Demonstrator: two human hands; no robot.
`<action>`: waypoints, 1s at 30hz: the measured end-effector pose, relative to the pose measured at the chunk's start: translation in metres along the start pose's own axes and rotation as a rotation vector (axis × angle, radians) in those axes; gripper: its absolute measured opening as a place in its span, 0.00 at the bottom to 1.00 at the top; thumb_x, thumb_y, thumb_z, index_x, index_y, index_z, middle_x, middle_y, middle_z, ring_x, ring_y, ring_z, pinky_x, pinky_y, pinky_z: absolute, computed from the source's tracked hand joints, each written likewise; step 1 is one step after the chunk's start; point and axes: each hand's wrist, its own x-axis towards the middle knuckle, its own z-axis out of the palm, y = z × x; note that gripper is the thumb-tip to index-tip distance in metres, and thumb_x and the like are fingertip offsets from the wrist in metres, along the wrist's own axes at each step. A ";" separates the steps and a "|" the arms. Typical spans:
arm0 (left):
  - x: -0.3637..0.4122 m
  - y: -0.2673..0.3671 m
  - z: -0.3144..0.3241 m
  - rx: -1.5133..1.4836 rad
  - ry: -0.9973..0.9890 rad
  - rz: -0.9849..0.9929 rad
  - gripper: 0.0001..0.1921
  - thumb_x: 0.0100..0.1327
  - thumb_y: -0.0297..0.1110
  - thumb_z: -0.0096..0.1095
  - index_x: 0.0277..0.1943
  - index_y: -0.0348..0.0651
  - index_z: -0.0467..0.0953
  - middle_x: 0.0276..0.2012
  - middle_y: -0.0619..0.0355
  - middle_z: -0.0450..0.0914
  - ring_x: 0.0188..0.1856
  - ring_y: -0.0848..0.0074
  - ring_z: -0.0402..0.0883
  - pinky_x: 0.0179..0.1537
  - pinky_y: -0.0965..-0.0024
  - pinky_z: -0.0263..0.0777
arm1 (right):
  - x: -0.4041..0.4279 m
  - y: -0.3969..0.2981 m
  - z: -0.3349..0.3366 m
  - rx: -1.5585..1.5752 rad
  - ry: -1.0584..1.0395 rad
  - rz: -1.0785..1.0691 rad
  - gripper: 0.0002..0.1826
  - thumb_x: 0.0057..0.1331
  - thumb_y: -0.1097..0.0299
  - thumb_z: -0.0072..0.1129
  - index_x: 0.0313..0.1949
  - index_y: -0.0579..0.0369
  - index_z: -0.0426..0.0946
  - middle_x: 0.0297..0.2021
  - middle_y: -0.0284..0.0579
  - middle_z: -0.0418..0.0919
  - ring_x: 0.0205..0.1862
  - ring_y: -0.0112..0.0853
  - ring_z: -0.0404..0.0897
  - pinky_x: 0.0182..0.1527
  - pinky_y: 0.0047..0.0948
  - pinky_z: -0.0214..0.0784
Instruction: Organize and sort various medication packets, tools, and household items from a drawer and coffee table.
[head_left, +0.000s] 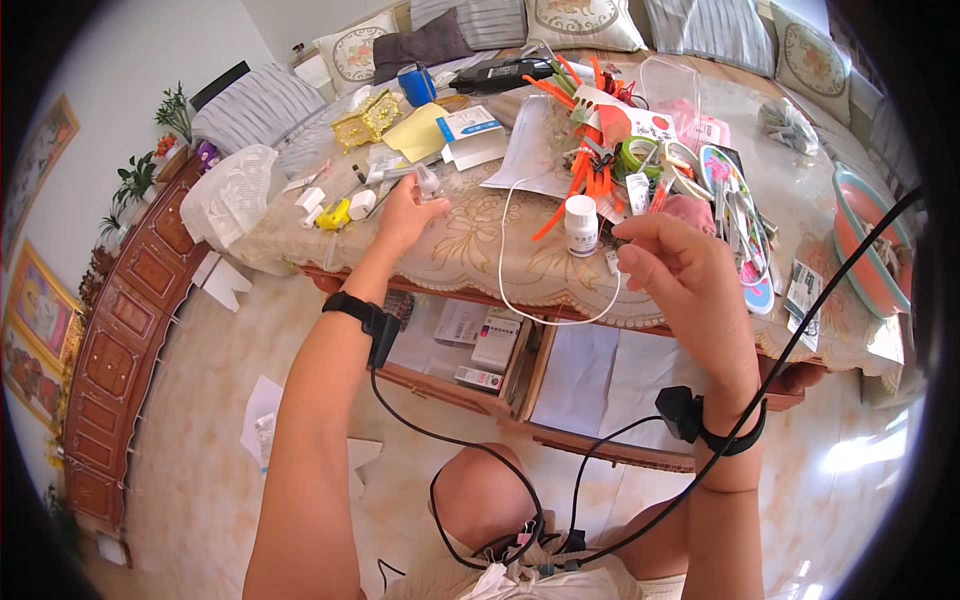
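Note:
My left hand is at the left part of the cloth-covered table, with thumb and fingers around a small clear plastic piece, perhaps a dropper bottle. A yellow tape measure and a white charger plug lie to the left of that hand. My right hand hovers at the table's front edge, fingers bent and apart, with nothing visible in it. Just left of its thumb is the USB plug of a white cable. A white pill bottle stands upright beyond the plug.
Two drawers stand pulled out below; the left drawer holds several medicine boxes, the right drawer paper sheets. Behind lie an opened carton, a gold box, green tape and a basin. Black cables trail from my wrists.

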 end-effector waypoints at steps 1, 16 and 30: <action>-0.002 0.002 0.001 0.002 0.032 -0.028 0.26 0.47 0.29 0.66 0.49 0.31 0.65 0.39 0.54 0.77 0.36 0.79 0.75 0.38 0.76 0.68 | 0.001 0.002 0.001 -0.015 0.000 -0.002 0.08 0.58 0.74 0.54 0.37 0.64 0.72 0.19 0.39 0.71 0.20 0.20 0.66 0.23 0.20 0.59; -0.004 0.016 0.016 0.020 0.048 0.085 0.22 0.50 0.26 0.64 0.48 0.32 0.66 0.39 0.56 0.77 0.38 0.79 0.75 0.41 0.78 0.68 | 0.023 0.041 0.036 -0.581 0.165 -0.226 0.28 0.57 0.76 0.47 0.58 0.49 0.56 0.47 0.47 0.69 0.41 0.44 0.73 0.39 0.36 0.69; -0.181 -0.027 -0.047 -0.072 -0.070 -0.357 0.21 0.44 0.30 0.70 0.42 0.39 0.70 0.33 0.63 0.74 0.32 0.83 0.71 0.33 0.79 0.65 | 0.033 0.045 0.063 -0.513 0.220 -0.180 0.22 0.51 0.78 0.55 0.47 0.52 0.66 0.39 0.41 0.70 0.31 0.34 0.74 0.31 0.27 0.64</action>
